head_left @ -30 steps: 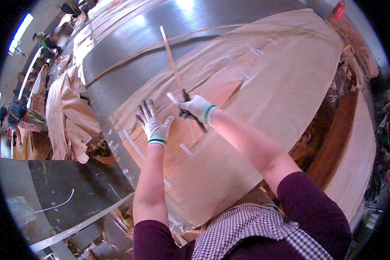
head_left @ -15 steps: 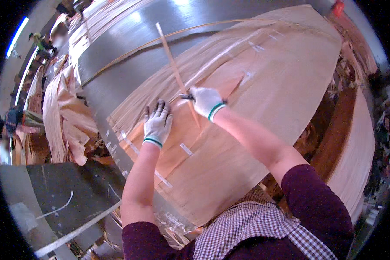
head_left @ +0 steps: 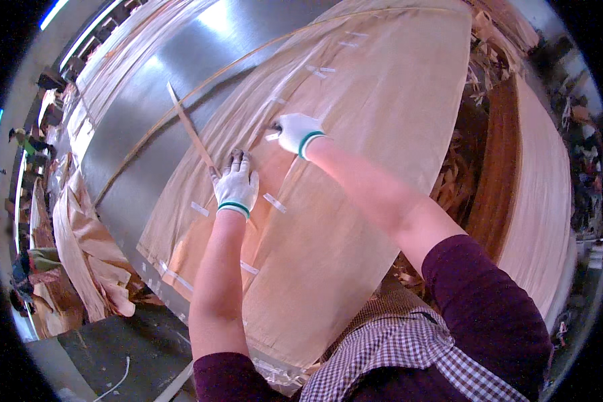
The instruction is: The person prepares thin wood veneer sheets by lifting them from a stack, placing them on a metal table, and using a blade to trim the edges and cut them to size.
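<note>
My left hand [head_left: 236,186], in a white glove with dark fingertips, lies flat with fingers stretched over a slim wooden stick [head_left: 193,130] and the large thin wood veneer sheet [head_left: 355,161]. The stick passes beneath the hand, its far end over the grey tabletop. Up and to the right, my gloved right hand [head_left: 300,132] has its fingers closed at a small white tape piece [head_left: 273,137] on the sheet. Its fingertips are partly hidden. Between the hands runs an orange-toned veneer patch [head_left: 275,164], with more white tape strips [head_left: 275,202] along its edges.
A long thin yellowish strip [head_left: 231,65] arcs over the shiny grey tabletop [head_left: 141,94]. Veneer stacks [head_left: 536,201] and scraps lie to the right. Crumpled veneer sheets [head_left: 87,248] hang at the left, where a person [head_left: 28,142] is visible farther off.
The view has shifted. My right hand has moved off the stick to a tape piece; the dark tool-like thing at it no longer shows. My left hand now lies over the stick.
</note>
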### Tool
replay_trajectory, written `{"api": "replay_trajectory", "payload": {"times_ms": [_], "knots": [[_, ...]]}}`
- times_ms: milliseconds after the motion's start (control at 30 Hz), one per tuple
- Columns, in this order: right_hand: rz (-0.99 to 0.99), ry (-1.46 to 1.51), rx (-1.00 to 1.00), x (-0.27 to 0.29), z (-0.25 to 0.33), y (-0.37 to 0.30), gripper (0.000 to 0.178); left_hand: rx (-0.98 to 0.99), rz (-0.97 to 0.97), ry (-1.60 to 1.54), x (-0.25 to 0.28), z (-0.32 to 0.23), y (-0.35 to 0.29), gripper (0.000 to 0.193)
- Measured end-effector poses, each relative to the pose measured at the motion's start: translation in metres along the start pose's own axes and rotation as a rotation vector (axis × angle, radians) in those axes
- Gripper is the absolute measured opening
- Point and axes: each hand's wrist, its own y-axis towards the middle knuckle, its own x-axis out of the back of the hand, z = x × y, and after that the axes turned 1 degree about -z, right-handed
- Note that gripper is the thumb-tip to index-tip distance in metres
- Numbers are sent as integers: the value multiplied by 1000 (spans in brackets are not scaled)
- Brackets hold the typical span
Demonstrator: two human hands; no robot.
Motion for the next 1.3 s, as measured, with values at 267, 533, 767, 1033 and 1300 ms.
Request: {"api": "replay_trajectory", "payload": {"times_ms": [267,533,767,1033,1300], "knots": [[106,128,-165,24,-8,-62,33,-83,-94,-276,-37,-71,1,54],[-81,519,-185,59,-149,-250,32,-126,-84,28,-46,-94,-5,59],[-176,625,-1176,103,-357,-488,39,123,-22,-39,-22,-120,-2,58],[271,429,-935,114,-491,-505,47,566,-26,45,-59,-275,11,65],[484,331,-835,182,-569,-470,42,595,-162,184,-62,-291,1,59]]}}
